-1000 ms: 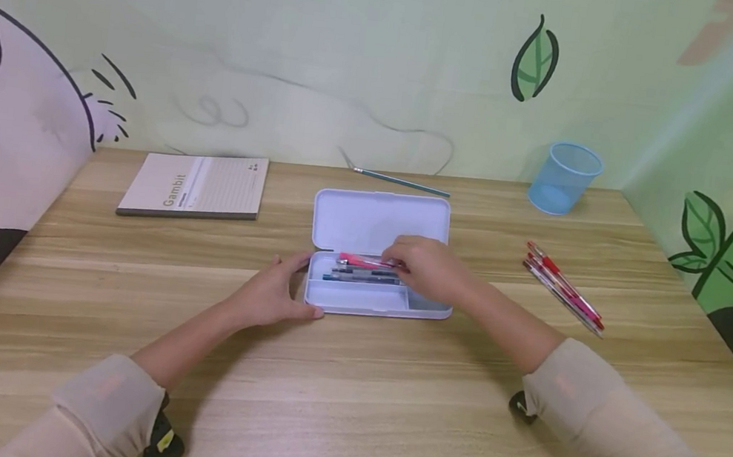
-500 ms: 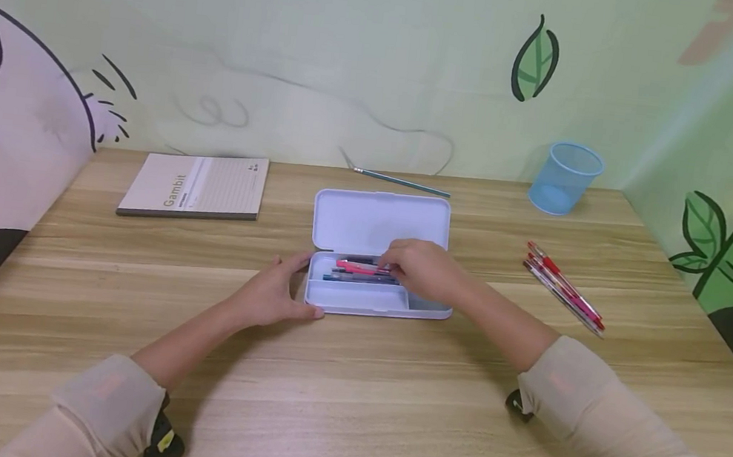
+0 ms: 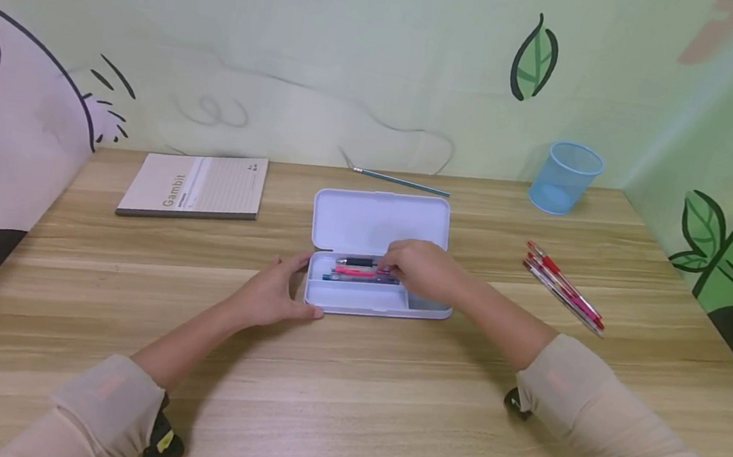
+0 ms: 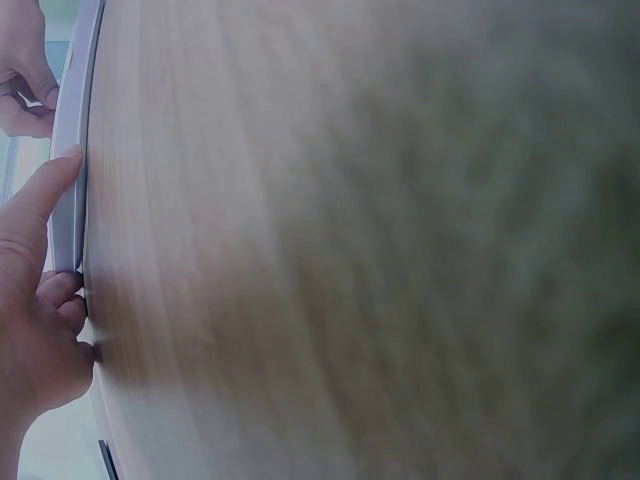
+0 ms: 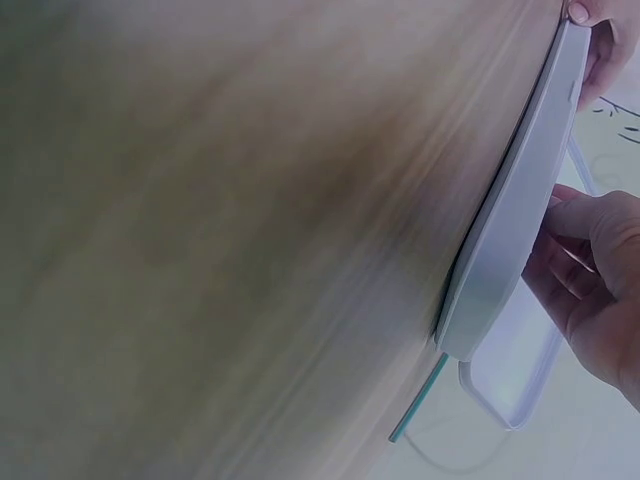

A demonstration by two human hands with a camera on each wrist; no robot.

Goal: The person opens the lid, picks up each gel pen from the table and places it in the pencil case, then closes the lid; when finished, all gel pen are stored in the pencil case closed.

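A pale lavender pencil case [image 3: 359,296] lies on the table with its lid [image 3: 380,222] raised at the back. My left hand [image 3: 269,294] grips its left end, thumb at the front corner and fingers at the far side. Over the right part of the back compartment, my right hand [image 3: 425,270] reaches in with curled fingers and pinches at the pens' right ends; its fingertips are partly hidden. Among the pens there are a black-gripped pen [image 3: 356,262], a pink pen [image 3: 354,272] and a blue-tipped pen [image 3: 334,277]. The front compartment's floor is bare.
Several red and clear pens [image 3: 564,288] lie to the right. A blue mesh cup [image 3: 564,178] stands at the back right. A teal paintbrush-like stick [image 3: 405,183] lies by the wall, and a notebook [image 3: 197,185] at the left.
The pink pen has come down toward the near side among the others, and the black-gripped pen shows behind it. My right hand has shifted slightly left; my left hand stays put.
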